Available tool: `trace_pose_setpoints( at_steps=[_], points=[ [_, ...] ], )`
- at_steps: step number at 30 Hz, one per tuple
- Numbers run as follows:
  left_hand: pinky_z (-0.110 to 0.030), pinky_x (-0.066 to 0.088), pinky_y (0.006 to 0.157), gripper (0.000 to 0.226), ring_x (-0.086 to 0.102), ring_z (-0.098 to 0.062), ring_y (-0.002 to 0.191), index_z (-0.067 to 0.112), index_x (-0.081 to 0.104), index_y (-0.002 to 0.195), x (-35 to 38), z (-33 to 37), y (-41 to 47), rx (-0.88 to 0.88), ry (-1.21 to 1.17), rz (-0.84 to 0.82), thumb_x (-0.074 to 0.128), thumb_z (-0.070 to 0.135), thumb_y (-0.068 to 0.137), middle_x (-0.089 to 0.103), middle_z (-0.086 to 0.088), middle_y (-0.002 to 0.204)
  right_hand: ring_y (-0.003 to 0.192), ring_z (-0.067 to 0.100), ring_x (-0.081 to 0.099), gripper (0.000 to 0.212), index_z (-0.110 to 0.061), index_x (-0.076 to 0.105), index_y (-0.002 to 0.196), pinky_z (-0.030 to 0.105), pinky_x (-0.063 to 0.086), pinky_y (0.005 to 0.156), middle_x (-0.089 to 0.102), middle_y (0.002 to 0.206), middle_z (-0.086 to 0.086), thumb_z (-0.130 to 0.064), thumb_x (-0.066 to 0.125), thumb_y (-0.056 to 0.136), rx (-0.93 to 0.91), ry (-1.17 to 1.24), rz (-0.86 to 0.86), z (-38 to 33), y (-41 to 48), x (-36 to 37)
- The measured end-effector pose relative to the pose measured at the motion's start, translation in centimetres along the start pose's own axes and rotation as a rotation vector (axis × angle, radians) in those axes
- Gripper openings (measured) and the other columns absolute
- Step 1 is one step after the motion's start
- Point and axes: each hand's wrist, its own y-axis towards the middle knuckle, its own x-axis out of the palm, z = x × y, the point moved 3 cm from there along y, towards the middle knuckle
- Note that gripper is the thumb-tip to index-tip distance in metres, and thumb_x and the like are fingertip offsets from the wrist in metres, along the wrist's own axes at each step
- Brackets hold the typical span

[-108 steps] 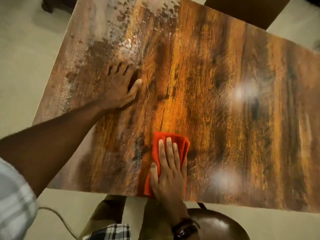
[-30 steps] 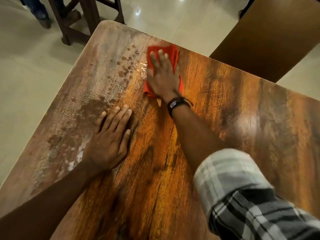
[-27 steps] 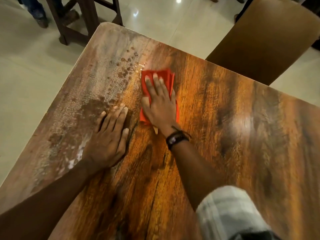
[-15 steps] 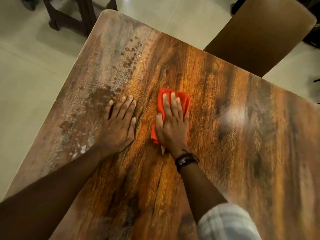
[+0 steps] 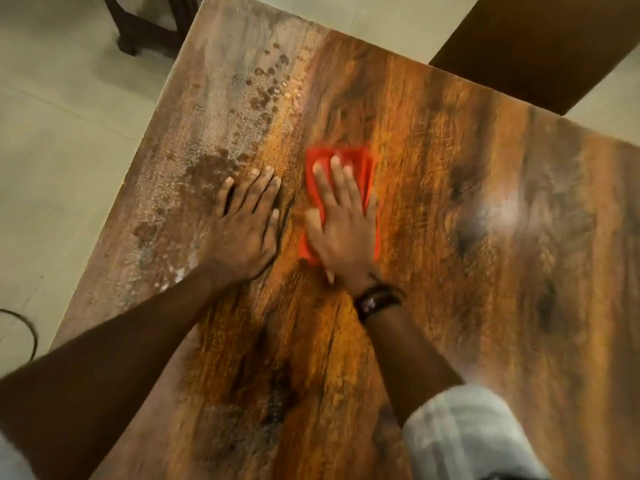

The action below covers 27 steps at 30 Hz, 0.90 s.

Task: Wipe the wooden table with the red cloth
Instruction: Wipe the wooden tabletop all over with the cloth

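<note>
The wooden table (image 5: 467, 209) fills most of the view, its grain running away from me. A folded red cloth (image 5: 360, 164) lies flat near the table's middle. My right hand (image 5: 341, 225) presses down on the cloth with fingers spread, and a dark wristband sits on that wrist. My left hand (image 5: 244, 225) rests flat on the bare wood just left of the cloth, fingers apart, holding nothing. A pale patch of droplets and residue (image 5: 221, 140) covers the left strip of the table beyond my left hand.
A brown chair back (image 5: 540, 46) stands at the far right edge of the table. Dark wooden furniture legs (image 5: 145, 26) stand on the pale tiled floor at the top left. A thin cable (image 5: 24, 327) curves over the floor at the left.
My right hand has drawn the red cloth back from the table's far edge towards me, then nudged it slightly away again. My left hand stays planted on the wood.
</note>
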Motion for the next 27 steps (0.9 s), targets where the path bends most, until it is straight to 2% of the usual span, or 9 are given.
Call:
trace_pose_setpoints(
  at_steps=[4,7,15,20,22,24,27],
  points=[
    [-0.049,0.013,0.123,0.055,0.027,-0.024,0.150,0.007,0.036,0.151,-0.1,-0.1,0.1,0.004,0.014,-0.002,0.026,0.031,0.103,0.032,-0.010,0.161,0.155,0.011,0.001,0.071,-0.031,0.018,0.159,0.052,0.003,0.124,0.008,0.168,-0.007,-0.040,0.042,0.093,-0.155,-0.027,-0.114,-1.2,-13.5,0.4],
    [-0.048,0.013,0.124,0.055,0.026,-0.024,0.150,0.007,0.036,0.152,0.0,-0.3,0.2,0.014,0.013,-0.009,0.026,0.031,0.103,0.032,-0.009,0.161,0.155,0.011,0.006,0.071,-0.032,0.023,0.158,0.053,0.009,0.123,0.013,0.167,-0.008,-0.043,0.043,0.091,-0.205,-0.065,-0.113,0.5,-13.8,0.4],
    [-0.052,0.008,0.124,0.057,0.022,-0.024,0.151,0.007,0.037,0.151,-0.1,-0.4,0.1,0.009,-0.129,-0.029,0.022,0.034,0.103,0.031,-0.009,0.161,0.155,0.018,0.014,0.066,-0.029,0.027,0.158,0.055,0.012,0.123,0.019,0.167,-0.002,-0.042,0.036,0.093,0.172,-0.096,0.140,1.2,-2.8,0.8],
    [-0.053,0.023,0.120,0.043,0.038,-0.026,0.143,0.006,0.050,0.142,-1.7,-1.1,-1.7,0.062,-0.451,0.082,0.036,0.023,0.105,0.048,-0.011,0.149,0.155,0.017,0.014,0.065,-0.031,0.025,0.157,0.053,0.006,0.123,0.020,0.166,-0.003,-0.041,0.033,0.094,0.241,-0.063,0.141,0.2,-3.1,1.1],
    [-0.054,0.019,0.120,0.042,0.038,-0.024,0.143,0.010,0.052,0.141,-2.5,-1.8,-4.2,0.074,-0.388,0.089,0.039,0.024,0.104,0.050,-0.008,0.148,0.154,0.018,0.016,0.063,-0.028,0.028,0.157,0.054,0.005,0.123,0.021,0.166,-0.001,-0.041,0.034,0.095,0.236,-0.069,0.153,-0.5,-5.8,2.0],
    [-0.059,0.017,0.119,0.045,0.032,-0.023,0.146,0.013,0.048,0.144,-3.5,-3.1,-7.9,0.102,-0.272,0.046,0.036,0.030,0.104,0.046,-0.005,0.152,0.154,0.020,0.019,0.062,-0.025,0.031,0.157,0.057,0.013,0.122,0.024,0.165,0.001,-0.042,0.033,0.097,0.196,-0.096,0.190,-2.2,-10.3,2.8],
    [-0.067,0.014,0.116,0.052,0.027,-0.027,0.149,0.016,0.042,0.148,-4.8,-7.0,-12.2,0.070,-0.086,0.002,0.032,0.040,0.103,0.039,-0.007,0.156,0.156,0.016,0.008,0.063,-0.026,0.024,0.158,0.055,0.007,0.124,0.014,0.168,-0.001,-0.042,0.032,0.097,0.214,0.012,0.132,-5.2,-18.7,3.9]
  ],
)
